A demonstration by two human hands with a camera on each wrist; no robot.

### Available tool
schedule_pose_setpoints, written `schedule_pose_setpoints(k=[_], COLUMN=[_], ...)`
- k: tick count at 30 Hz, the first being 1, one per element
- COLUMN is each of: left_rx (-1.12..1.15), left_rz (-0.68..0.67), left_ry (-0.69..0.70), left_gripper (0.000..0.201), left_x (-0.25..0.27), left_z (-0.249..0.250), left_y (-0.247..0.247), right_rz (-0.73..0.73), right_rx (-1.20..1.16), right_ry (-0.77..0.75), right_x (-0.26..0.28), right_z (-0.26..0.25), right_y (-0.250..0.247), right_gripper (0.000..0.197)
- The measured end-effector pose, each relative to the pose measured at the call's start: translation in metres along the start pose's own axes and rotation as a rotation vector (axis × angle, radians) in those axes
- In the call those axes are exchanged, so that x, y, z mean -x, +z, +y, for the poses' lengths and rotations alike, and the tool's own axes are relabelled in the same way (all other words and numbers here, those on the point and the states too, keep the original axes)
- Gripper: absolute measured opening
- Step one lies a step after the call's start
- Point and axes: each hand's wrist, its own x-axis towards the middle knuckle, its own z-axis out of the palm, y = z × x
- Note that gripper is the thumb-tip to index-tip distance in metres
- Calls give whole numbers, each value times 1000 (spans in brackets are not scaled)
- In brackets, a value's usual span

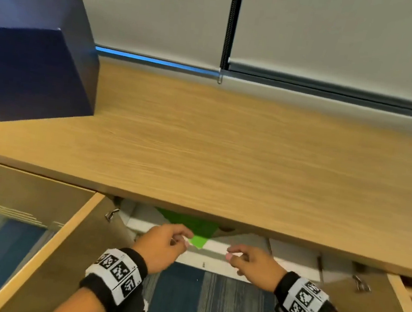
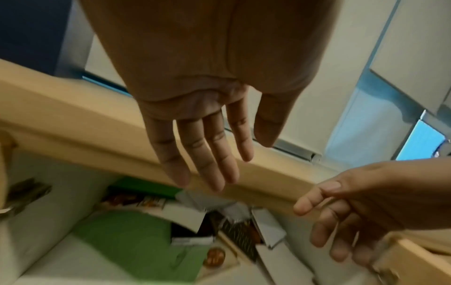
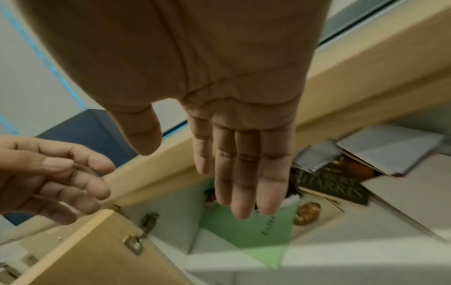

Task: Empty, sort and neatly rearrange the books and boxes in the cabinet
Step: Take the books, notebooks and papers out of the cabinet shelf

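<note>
Both grips slack, holding nothing: left hand (image 1: 164,241) and right hand (image 1: 251,262) hover at the open cabinet (image 1: 215,245), before a green book (image 3: 244,229) lying among jumbled books.

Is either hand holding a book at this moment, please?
No, the left hand and right hand both reach with straight, empty fingers.

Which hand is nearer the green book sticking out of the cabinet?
Left. The left hand is right beside the green book, its fingertips at the protruding corner. The right hand hovers farther to the right, apart from it.
</note>
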Motion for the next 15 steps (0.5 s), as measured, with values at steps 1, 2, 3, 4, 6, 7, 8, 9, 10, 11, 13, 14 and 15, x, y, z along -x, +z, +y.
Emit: schedule_pose_setpoints(k=[1, 2, 3, 4, 6, 7, 8, 9, 10, 11, 13, 14, 15], left_rx=[-27, -44, -55, -57, -53, -45, -36, -27, -18, -14, -17, -11, 3], left_rz=[-50, -90, -124, -147, -189, -199, -206, -207, -213, -220, -235, -236, -232], left_ry=[-41, -78, -114, -146, -207, -232, -258, -273, -289, -301, -316, -321, -326], left_gripper=[18, 16, 14, 14, 16, 16, 16, 15, 14, 14, 15, 18, 20], left_x=[5, 9, 16, 22, 37, 44, 53, 59, 66, 70, 72, 71, 68], left_z=[-10, -22, -38, -51, -78, -89, -99, -108, -114, -120, -131, -134, -138], left_y=[11, 20, 31, 39, 58, 65, 74, 82, 91, 100, 117, 124, 131], right_rz=[11, 17, 11, -3, -55, -83, -103, -112, -119, -123, -134, -140, -146], right_rx=[0, 3, 5, -4, -1, 13, 27, 37, 42, 46, 9, -20, -54], right_ry=[26, 42, 77, 99, 135, 151, 165, 179, 186, 198, 214, 225, 247], right_x=[6, 9, 13, 15, 20, 20, 20, 20, 19, 16, 4, -5, -16], right_z=[12, 23, 34, 44, 64, 71, 78, 80, 84, 89, 100, 104, 108], right_y=[12, 22, 37, 49, 75, 85, 97, 104, 110, 117, 127, 130, 132], right_gripper=[36, 37, 34, 30, 25, 26, 30, 33, 34, 34, 35, 33, 28])
